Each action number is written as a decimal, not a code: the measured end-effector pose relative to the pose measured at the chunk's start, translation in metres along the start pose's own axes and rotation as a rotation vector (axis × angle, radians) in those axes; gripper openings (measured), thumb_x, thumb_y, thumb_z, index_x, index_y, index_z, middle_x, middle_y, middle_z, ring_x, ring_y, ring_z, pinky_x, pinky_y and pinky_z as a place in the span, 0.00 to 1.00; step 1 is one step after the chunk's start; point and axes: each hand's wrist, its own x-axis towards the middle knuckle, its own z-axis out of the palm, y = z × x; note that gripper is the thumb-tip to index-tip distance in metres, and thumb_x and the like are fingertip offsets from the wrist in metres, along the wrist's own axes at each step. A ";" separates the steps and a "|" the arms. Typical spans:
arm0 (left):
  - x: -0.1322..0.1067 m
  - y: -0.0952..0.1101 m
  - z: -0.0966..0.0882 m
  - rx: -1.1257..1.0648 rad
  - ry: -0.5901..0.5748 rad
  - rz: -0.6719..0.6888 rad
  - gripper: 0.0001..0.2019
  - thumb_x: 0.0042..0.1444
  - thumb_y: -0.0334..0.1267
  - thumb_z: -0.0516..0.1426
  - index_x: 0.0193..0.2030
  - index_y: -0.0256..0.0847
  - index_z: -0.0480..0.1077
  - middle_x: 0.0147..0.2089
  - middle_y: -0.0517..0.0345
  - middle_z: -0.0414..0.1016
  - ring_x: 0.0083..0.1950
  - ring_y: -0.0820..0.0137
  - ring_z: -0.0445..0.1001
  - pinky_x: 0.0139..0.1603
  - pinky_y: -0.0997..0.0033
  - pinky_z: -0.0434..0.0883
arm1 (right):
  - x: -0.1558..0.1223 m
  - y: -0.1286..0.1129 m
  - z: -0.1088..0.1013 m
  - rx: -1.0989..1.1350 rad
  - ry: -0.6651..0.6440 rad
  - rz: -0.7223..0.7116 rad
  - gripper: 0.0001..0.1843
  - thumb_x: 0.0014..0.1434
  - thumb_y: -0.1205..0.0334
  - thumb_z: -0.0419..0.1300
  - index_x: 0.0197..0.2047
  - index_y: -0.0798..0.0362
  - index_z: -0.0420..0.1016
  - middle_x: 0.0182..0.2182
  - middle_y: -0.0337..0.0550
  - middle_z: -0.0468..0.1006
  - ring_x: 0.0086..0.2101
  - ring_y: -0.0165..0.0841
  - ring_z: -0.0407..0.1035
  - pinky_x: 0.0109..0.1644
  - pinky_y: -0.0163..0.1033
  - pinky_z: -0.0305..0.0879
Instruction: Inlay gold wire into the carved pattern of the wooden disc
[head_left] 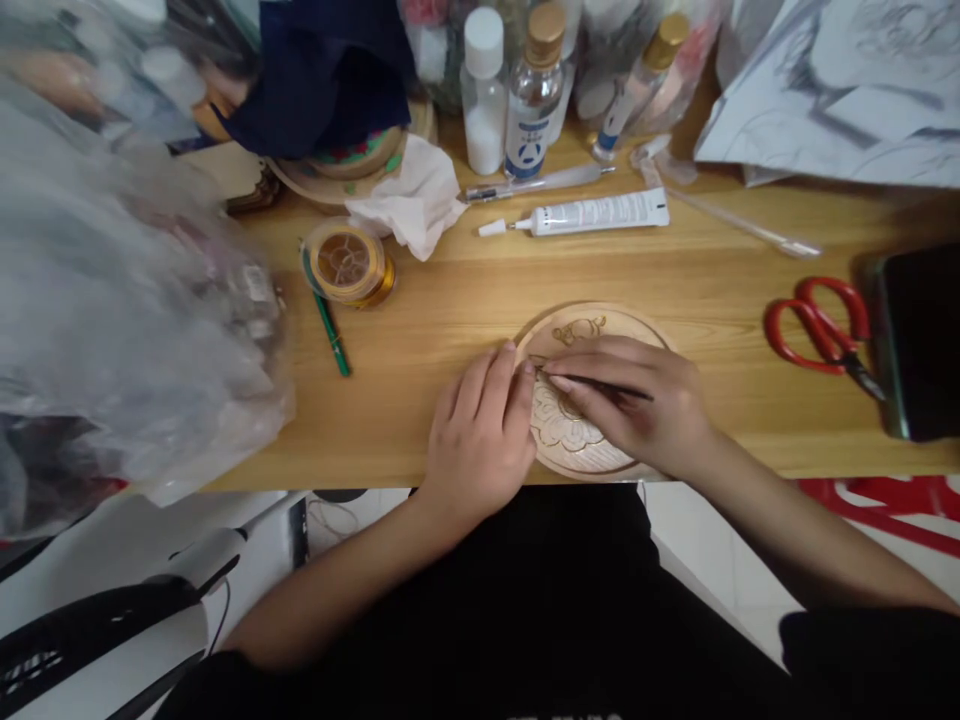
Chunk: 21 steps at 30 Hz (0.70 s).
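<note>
A round wooden disc (592, 330) with a carved flower pattern lies near the front edge of the wooden table (465, 310). My left hand (480, 435) rests on the disc's left edge, fingers together and pressed down flat on it. My right hand (637, 400) lies across the disc and pinches a thin dark tool (600, 384), its tip pointing left toward my left fingertips. Much of the carving is hidden under my hands.
Red scissors (821, 330) and a dark phone (922, 340) lie at the right. A white glue tube (585, 215), a pen, bottles (534, 95), a tissue (412, 205), a spool of gold cord (349, 263) and a green pen (330, 335) lie behind. Plastic bags (120, 300) fill the left.
</note>
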 end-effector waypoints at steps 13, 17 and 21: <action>0.002 0.006 0.003 0.023 0.080 0.034 0.19 0.61 0.29 0.49 0.54 0.21 0.71 0.59 0.36 0.75 0.61 0.52 0.74 0.56 0.58 0.69 | -0.011 -0.037 0.024 -0.065 0.202 0.338 0.06 0.61 0.70 0.62 0.40 0.53 0.79 0.35 0.42 0.84 0.37 0.32 0.79 0.43 0.37 0.77; 0.002 0.007 0.004 -0.003 0.095 0.032 0.18 0.63 0.30 0.49 0.54 0.22 0.71 0.59 0.35 0.75 0.62 0.52 0.73 0.56 0.58 0.69 | -0.011 -0.046 0.031 -0.118 0.254 0.387 0.06 0.61 0.70 0.62 0.39 0.51 0.79 0.35 0.41 0.84 0.37 0.32 0.79 0.43 0.38 0.78; 0.002 0.008 0.005 0.006 0.119 0.025 0.15 0.62 0.28 0.51 0.52 0.23 0.72 0.59 0.38 0.76 0.62 0.53 0.73 0.56 0.59 0.69 | -0.010 -0.052 0.038 -0.186 0.313 0.392 0.06 0.60 0.71 0.63 0.39 0.53 0.79 0.34 0.42 0.84 0.36 0.32 0.79 0.43 0.37 0.78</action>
